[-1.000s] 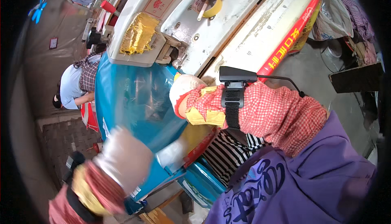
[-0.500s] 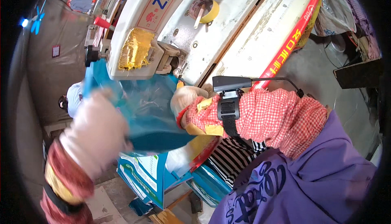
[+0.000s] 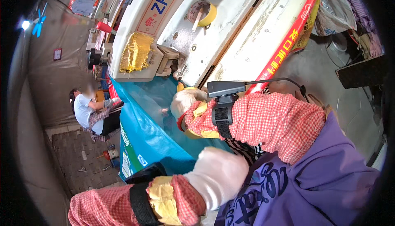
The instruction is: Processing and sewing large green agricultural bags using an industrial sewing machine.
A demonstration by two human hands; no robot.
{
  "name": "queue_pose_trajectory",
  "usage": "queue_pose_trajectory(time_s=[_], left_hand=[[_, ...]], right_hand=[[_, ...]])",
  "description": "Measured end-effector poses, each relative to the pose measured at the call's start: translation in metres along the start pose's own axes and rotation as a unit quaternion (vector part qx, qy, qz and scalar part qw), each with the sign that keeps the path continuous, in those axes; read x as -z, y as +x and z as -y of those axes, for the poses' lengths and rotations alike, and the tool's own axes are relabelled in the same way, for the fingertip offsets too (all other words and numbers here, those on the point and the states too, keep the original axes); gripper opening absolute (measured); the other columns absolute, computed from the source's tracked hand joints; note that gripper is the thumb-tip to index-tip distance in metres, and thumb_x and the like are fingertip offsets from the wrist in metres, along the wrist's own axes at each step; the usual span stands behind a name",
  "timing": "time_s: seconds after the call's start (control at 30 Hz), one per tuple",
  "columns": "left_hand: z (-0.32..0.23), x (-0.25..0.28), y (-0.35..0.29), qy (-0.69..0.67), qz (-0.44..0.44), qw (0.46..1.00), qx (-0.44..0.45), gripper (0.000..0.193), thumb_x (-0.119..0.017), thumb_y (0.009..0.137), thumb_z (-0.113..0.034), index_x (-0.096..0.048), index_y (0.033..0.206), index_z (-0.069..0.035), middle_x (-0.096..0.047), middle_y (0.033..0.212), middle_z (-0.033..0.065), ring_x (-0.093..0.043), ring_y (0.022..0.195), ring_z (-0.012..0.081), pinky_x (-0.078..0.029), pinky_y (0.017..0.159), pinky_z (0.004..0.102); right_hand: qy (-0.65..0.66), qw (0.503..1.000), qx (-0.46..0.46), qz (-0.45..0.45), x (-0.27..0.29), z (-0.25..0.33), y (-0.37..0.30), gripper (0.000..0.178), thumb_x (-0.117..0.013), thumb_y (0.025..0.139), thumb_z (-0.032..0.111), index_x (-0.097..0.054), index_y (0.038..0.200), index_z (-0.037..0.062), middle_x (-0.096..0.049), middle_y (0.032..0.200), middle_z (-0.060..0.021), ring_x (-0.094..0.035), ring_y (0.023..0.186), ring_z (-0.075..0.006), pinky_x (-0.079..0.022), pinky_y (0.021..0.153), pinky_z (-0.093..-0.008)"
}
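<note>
A white sewing machine (image 3: 142,24) stands in front of me, a gold woven patch on its head. Glossy blue printed bag material (image 3: 144,121) comes from under the machine head and hangs down toward my lap. My right hand (image 3: 187,101), in a pale glove with a yellow-covered fingertip, is closed on the bag beside the needle area. My left hand (image 3: 222,174), also gloved, is low near my lap, at the bag's near edge. It is curled like a fist, slightly blurred; its fingers are hidden, and what they hold cannot be made out.
A tape roll (image 3: 207,14) with a small stick lies on the machine bed. A red strip (image 3: 284,49) edges the white worktop. At far left a person (image 3: 92,111) sits bent over work. A dark board (image 3: 362,73) juts in at right.
My left hand has swung from the left down and right toward my lap. The blue bag material has shifted, its edge now slanting toward that hand. My right hand stays near the machine head.
</note>
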State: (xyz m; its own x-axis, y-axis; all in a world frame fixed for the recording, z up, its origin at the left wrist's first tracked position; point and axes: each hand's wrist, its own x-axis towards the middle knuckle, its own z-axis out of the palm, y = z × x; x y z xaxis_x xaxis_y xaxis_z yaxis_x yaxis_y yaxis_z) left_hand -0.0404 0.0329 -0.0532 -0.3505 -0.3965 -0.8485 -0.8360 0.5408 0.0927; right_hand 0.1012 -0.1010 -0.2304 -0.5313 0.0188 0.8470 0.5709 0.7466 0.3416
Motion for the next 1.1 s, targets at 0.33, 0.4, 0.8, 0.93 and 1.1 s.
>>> queue_pose_trajectory(time_s=[0.33, 0.4, 0.8, 0.93, 1.1], left_hand=[[0.071, 0.038, -0.028, 0.002, -0.062, 0.997, -0.039, 0.010, -0.059, 0.075, -0.015, -0.061, 0.083, -0.010, -0.058, 0.066, 0.0097, -0.056, 0.058, 0.0299, -0.046, 0.054, 0.0384], [0.097, 0.061, -0.039, 0.067, -0.230, 0.965, -0.103, 0.035, -0.076, 0.055, -0.017, -0.064, 0.087, -0.008, -0.062, 0.076, 0.0096, -0.059, 0.075, 0.0295, -0.046, 0.070, 0.0389], [0.023, -0.042, -0.022, -0.008, -0.159, 0.985, -0.073, 0.006, -0.055, 0.067, -0.013, -0.059, 0.067, -0.009, -0.058, 0.060, 0.0079, -0.062, 0.060, 0.0264, -0.049, 0.052, 0.0381], [0.062, -0.060, 0.002, 0.043, -0.308, 0.949, 0.051, 0.010, -0.057, 0.067, -0.020, -0.059, 0.060, -0.012, -0.056, 0.055, 0.0073, -0.059, 0.053, 0.0259, -0.045, 0.045, 0.0377], [0.144, -0.069, 0.031, 0.136, -0.397, 0.903, 0.093, 0.011, -0.056, 0.065, -0.019, -0.062, 0.058, -0.014, -0.058, 0.057, 0.0066, -0.059, 0.055, 0.0255, -0.046, 0.049, 0.0375]], right_hand=[[0.313, 0.721, 0.473, -0.398, -0.039, -0.032, -0.002, 0.022, -0.074, 0.059, 0.026, -0.061, 0.049, 0.0112, -0.055, 0.047, -0.0058, -0.047, 0.038, -0.0226, -0.037, 0.035, -0.0396], [0.347, 0.617, 0.538, -0.457, -0.055, -0.037, 0.003, 0.022, -0.074, 0.061, 0.027, -0.063, 0.050, 0.0116, -0.058, 0.049, -0.0059, -0.050, 0.040, -0.0227, -0.039, 0.036, -0.0400], [0.675, 0.170, 0.715, 0.066, -0.089, -0.004, 0.081, 0.015, -0.053, 0.075, 0.015, -0.065, 0.071, 0.0062, -0.058, 0.056, -0.0082, -0.060, 0.053, -0.0234, -0.046, 0.046, -0.0364], [0.603, 0.129, 0.784, 0.066, -0.070, -0.003, 0.076, 0.020, -0.050, 0.079, 0.017, -0.065, 0.079, 0.0053, -0.062, 0.065, -0.0123, -0.063, 0.060, -0.0272, -0.047, 0.048, -0.0400], [0.448, -0.139, 0.821, 0.326, -0.050, 0.035, 0.103, 0.036, -0.048, 0.083, 0.016, -0.058, 0.116, 0.0059, -0.061, 0.106, -0.0203, -0.059, 0.098, -0.0271, -0.046, 0.081, -0.0309]])
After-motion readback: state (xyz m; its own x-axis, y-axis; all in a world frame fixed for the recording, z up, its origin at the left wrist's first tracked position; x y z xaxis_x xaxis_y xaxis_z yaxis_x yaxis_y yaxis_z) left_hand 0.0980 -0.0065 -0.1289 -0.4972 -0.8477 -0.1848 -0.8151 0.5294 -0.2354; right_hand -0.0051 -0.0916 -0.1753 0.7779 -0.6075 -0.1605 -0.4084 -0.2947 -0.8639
